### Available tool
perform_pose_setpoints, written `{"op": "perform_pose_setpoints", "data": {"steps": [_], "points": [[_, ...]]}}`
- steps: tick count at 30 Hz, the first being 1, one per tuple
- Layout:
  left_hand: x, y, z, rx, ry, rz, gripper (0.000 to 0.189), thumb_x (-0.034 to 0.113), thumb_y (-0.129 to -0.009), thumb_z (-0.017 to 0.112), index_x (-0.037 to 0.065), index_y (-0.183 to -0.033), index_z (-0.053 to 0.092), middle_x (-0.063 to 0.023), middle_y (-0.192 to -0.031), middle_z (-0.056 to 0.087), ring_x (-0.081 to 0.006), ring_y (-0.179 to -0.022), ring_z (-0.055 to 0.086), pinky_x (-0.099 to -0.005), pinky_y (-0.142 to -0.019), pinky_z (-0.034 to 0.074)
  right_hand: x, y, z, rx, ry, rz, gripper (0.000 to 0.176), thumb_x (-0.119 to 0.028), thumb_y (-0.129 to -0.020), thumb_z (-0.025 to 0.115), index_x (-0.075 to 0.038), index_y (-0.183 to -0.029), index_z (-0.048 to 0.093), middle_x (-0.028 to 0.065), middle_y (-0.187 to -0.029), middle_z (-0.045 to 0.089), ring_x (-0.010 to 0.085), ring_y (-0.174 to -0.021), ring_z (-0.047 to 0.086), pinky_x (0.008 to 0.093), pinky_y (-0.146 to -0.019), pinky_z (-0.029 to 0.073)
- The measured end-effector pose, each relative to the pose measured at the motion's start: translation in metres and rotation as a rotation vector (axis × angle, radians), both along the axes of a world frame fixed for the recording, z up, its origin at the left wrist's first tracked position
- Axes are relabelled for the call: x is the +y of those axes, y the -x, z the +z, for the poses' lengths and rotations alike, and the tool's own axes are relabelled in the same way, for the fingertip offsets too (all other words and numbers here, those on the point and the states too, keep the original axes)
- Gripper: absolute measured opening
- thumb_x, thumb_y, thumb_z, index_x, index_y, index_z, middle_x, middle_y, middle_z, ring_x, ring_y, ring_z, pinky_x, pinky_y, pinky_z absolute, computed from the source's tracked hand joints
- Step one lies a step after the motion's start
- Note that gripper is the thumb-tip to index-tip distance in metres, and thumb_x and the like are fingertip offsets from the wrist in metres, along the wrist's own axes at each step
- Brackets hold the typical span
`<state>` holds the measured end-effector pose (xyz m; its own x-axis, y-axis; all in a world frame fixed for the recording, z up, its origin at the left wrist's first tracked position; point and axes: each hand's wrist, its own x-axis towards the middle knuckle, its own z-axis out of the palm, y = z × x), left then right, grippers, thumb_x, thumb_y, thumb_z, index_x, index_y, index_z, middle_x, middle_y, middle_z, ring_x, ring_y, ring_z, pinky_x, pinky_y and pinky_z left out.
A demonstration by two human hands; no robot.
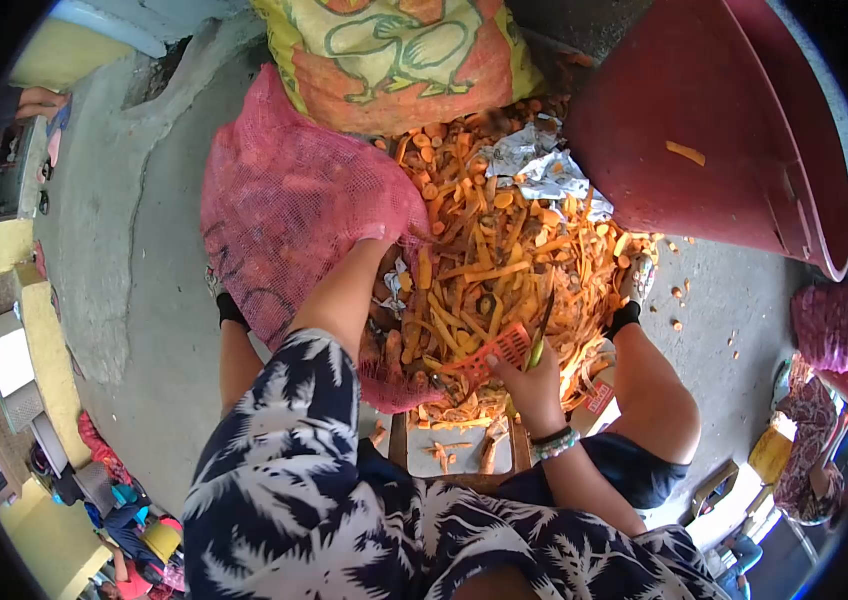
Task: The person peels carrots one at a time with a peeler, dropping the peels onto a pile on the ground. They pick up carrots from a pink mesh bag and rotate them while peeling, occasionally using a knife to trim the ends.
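My left hand (374, 258) reaches into the mouth of a pink mesh sack (294, 190); the sack hides its fingers. Carrots (394, 350) show at the sack's lower opening. Over the heap of orange peelings (484, 260), my right hand (534, 388) is closed around an orange slotted plastic tool (507, 346), perhaps a peeler. A narrow knife (545, 328) with a yellow-green handle sticks up from the same hand. Cut carrot ends (427, 155) lie among the peelings.
A printed yellow-and-orange sack (404, 65) stands behind the heap. At right a large red tub (704, 130) lies tilted, near crumpled foil-like wrapping (544, 170). A small wooden stool (459, 478) is between my legs. Other people are at both lower edges.
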<state>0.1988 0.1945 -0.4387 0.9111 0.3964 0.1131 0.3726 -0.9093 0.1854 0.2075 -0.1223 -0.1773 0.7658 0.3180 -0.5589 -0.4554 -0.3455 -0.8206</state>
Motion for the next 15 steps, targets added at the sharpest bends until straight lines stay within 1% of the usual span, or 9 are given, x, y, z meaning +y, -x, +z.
{"op": "perform_pose_setpoints", "data": {"steps": [2,5,7,11,15], "points": [[-0.008,-0.023,0.003,0.068,0.061,0.011,0.033,0.026,-0.079,0.055,-0.002,-0.096,0.058,-0.0188,-0.098,0.06,-0.0311,-0.087,0.059,-0.0406,-0.076,0.048,0.001,-0.003,0.005,0.044,-0.013,-0.033,0.028,-0.004,-0.072,0.067,0.001,-0.094,0.05,0.0061,-0.082,0.061,0.0122,-0.072,0.058,0.0265,-0.063,0.047],[-0.024,-0.064,0.011,0.174,0.144,0.036,0.036,0.027,-0.078,0.057,-0.002,-0.098,0.057,-0.0187,-0.1,0.06,-0.0309,-0.088,0.059,-0.0405,-0.076,0.048,0.0,-0.004,0.006,0.093,-0.025,-0.049,0.028,-0.004,-0.072,0.068,0.001,-0.094,0.051,0.0061,-0.082,0.061,0.0119,-0.072,0.058,0.0263,-0.063,0.047],[-0.024,-0.075,0.021,0.24,0.2,0.051,0.038,0.028,-0.077,0.058,-0.002,-0.1,0.056,-0.0186,-0.101,0.059,-0.0308,-0.089,0.059,-0.0405,-0.077,0.048,-0.001,-0.004,0.004,0.094,-0.031,-0.052,0.028,-0.004,-0.072,0.068,0.001,-0.094,0.051,0.0063,-0.082,0.061,0.0118,-0.073,0.058,0.0261,-0.063,0.047],[-0.029,-0.072,0.051,0.37,0.32,0.077,0.042,0.029,-0.076,0.06,-0.002,-0.103,0.054,-0.0183,-0.103,0.059,-0.0305,-0.09,0.059,-0.0404,-0.077,0.048,-0.004,-0.005,0.007,0.078,-0.011,-0.029,0.028,-0.004,-0.072,0.068,0.001,-0.094,0.051,0.0067,-0.082,0.061,0.0126,-0.073,0.059,0.0266,-0.064,0.047],[-0.035,-0.051,0.085,0.5,0.445,0.101,0.047,0.031,-0.075,0.062,-0.003,-0.107,0.052,-0.0181,-0.106,0.058,-0.0302,-0.091,0.058,-0.0404,-0.077,0.048,-0.006,-0.001,0.006,0.049,-0.021,-0.053,0.028,-0.005,-0.072,0.068,0.001,-0.093,0.051,0.0071,-0.081,0.061,0.0139,-0.074,0.059,0.0276,-0.065,0.047]]}}
